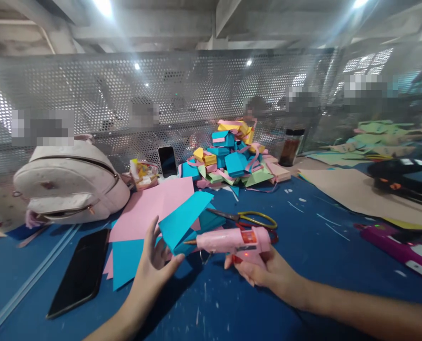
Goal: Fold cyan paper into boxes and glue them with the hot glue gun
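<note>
- Left hand (156,270), to the left of the glue gun (225,240): thumb and fingers clamped on the folded blue paper (187,218), the thumb at its lower edge, the fingers at its left side.
- Right hand (268,272), at the back end of the glue gun: fingers wrapped around the handle, with the nozzle pointing left.
- Folded blue paper: in front of the nozzle, tilted, most of it rising above the left hand's grip. Contact between nozzle and paper cannot be told.
- Scissors (240,217), yellow-handled: just beyond the glue gun, lying on the blue table (211,312).
- Pink sheets (145,210) and a flat blue sheet (126,260): left of the glue gun, overlapping, partly behind the left hand.
- Black phone (80,272): farther left of the glue gun, lying flat.
- Pile of paper boxes (235,161): beyond the glue gun, in blue, yellow, pink and green.
- White backpack (76,182): well to the left of the glue gun and beyond it.
</note>
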`<state>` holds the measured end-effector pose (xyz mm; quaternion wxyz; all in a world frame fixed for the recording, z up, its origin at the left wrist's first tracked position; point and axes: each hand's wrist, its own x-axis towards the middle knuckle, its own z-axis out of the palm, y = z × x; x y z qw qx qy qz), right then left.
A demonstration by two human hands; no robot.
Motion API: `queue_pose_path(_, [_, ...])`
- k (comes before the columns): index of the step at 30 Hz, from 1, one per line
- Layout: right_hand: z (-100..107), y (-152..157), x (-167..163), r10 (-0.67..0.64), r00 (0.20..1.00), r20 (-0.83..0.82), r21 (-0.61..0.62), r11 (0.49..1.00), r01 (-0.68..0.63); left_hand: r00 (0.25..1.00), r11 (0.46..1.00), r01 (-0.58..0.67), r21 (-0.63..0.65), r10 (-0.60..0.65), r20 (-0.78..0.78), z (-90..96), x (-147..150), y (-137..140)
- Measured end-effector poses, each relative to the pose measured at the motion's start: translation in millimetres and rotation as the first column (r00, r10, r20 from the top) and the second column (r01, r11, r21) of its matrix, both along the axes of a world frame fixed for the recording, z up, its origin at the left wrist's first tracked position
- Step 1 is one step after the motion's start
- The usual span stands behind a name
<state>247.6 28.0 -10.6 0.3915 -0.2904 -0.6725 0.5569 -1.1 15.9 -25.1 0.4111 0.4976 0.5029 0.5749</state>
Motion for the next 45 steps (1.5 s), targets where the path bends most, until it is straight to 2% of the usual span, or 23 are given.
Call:
queue_pose_path(5, [-11,0,6,0.039,0.998,0.056,-0.03,0.999,-0.037,0.994,0.996,0.091,-0.004,-0.09,0.061,-10.5,-4,6])
queue_pose_path(9, [-17,-5,15,0.029,0.993,0.111,-0.127,0.992,-0.015,0.997,0.999,0.052,-0.006,-0.052,-0.052,-17.5,-7,7])
queue_pose_path(11, [-18,-6,16,0.053,0.994,0.098,-0.14,0.989,-0.039,0.993,0.998,0.055,-0.012,-0.056,-0.107,-18.0,-7,5])
queue_pose_path(17, [-16,-6,14,0.079,0.996,0.033,-0.158,0.985,-0.073,0.993,0.998,0.059,-0.034,-0.063,-0.098,-11.2,-3,-3])
queue_pose_path(23, [-15,-4,14,0.102,0.995,0.011,-0.132,0.986,-0.099,0.995,0.995,0.072,-0.065,-0.077,-0.07,-10.9,-3,-3])
queue_pose_path(31, [-6,-4,12,0.098,0.995,0.033,-0.135,0.987,-0.092,1.0,1.0,0.014,-0.002,-0.014,-0.011,-15.8,2,-3])
queue_pose_path(36, [0,-2,6,0.122,0.993,-0.011,-0.077,0.989,-0.122,1.0,0.998,0.017,-0.053,-0.017,0.007,-12.8,3,-4])
queue_pose_path(45, [8,7,7,0.262,0.965,0.028,-0.009,0.965,-0.262,1.0,0.999,0.002,-0.044,-0.002,0.013,-11.3,4,-4])
